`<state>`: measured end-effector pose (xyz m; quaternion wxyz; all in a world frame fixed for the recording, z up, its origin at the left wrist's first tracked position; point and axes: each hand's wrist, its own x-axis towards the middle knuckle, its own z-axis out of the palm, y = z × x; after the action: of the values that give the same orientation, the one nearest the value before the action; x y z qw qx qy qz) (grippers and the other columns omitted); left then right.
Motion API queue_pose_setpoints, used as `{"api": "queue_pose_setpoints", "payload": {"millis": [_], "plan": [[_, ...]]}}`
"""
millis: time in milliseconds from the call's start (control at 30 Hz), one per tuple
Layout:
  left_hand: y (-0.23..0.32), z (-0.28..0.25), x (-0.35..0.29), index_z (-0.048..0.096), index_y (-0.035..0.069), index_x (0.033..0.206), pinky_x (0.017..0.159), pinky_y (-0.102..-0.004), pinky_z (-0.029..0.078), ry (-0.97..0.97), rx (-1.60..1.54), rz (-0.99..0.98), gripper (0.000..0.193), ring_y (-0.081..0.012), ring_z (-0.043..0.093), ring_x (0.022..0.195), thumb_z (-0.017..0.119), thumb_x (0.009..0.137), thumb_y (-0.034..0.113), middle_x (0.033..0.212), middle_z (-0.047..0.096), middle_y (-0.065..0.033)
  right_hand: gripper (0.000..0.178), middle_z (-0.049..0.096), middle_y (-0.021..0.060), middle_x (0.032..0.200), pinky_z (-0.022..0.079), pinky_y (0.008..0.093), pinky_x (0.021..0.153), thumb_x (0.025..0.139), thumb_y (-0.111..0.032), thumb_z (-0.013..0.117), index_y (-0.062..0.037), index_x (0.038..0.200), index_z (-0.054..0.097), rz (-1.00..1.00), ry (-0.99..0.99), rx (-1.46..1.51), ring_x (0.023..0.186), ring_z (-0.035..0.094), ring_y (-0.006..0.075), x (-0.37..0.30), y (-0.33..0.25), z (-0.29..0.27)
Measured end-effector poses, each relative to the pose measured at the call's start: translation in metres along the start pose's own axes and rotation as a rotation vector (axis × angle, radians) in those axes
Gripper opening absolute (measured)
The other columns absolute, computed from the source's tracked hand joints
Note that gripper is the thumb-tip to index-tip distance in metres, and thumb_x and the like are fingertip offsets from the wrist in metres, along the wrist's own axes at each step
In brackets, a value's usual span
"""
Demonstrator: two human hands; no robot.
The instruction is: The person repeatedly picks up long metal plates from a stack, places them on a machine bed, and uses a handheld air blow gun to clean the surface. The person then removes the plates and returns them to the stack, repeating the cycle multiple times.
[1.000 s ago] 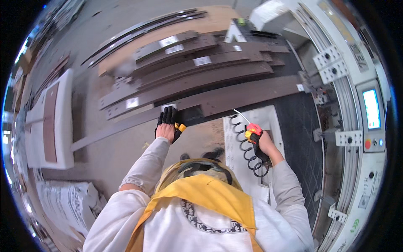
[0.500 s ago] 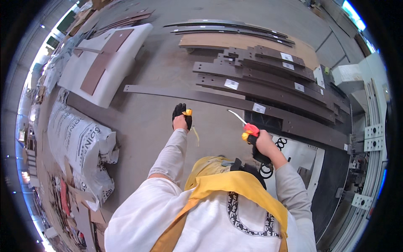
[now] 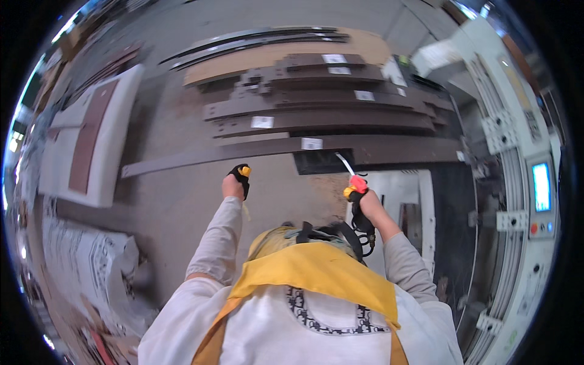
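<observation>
The right hand (image 3: 364, 201), in a black glove with a yellow patch, is clenched round a red gun-shaped tool (image 3: 359, 184), smooth and rounded in the body, whose slim, pale, slightly bent nozzle (image 3: 345, 164) points up and leftward, its tip seen against a flat black plate (image 3: 319, 162); whether the two touch cannot be told. Below the grip a dark, glossy hose (image 3: 368, 241) hangs in a curve. The left hand (image 3: 237, 180), gloved alike, is curled with its fingers drawn in, just short of a long brown plank (image 3: 255, 150) and apart from it in the view; whether anything sits inside that fist cannot be told. The plank is narrow, straight and flat-faced, with a smooth, dull surface and a white paper label (image 3: 311, 143) near its middle, and it runs across in front of both hands. Beyond it lies a stepped stack of similar brown boards (image 3: 328, 100), square-edged, some drilled with small round holes near their ends, and behind those a plain tan sheet (image 3: 198, 74). To the right stands a pale metal machine (image 3: 517, 155) with long parallel rails and perforated blocky brackets
</observation>
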<state>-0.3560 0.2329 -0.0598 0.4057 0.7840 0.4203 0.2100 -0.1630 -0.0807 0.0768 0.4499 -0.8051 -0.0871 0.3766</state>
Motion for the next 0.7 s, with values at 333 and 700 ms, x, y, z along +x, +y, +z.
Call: {"api": "queue_pose_setpoints", "payload": {"millis": [333, 700], "plan": [[0.178, 0.146, -0.008, 0.058, 0.011, 0.106, 0.069, -0.0413, 0.048, -0.408, 0.157, 0.839, 0.039, -0.0360, 0.056, 0.077, 0.061, 0.067, 0.008, 0.085, 0.059, -0.0167, 0.007, 0.047, -0.0038, 0.060, 0.035, 0.0243, 0.048, 0.075, -0.018, 0.056, -0.0116, 0.074, 0.055, 0.130, 0.708, 0.814, 0.050, 0.045, 0.0096, -0.061, 0.103, -0.133], [0.264, 0.314, 0.010, 0.036, 0.023, 0.132, 0.103, -0.0443, 0.023, -0.640, 0.778, 0.899, 0.065, -0.0365, 0.032, 0.123, 0.052, 0.072, 0.008, 0.136, 0.032, -0.0150, 0.013, 0.053, 0.0008, 0.067, 0.039, 0.0260, 0.052, 0.075, -0.009, 0.054, -0.0052, 0.087, 0.059, 0.220, 1.105, 1.083, 0.057, 0.051, 0.0141, -0.129, 0.202, -0.226]]}}
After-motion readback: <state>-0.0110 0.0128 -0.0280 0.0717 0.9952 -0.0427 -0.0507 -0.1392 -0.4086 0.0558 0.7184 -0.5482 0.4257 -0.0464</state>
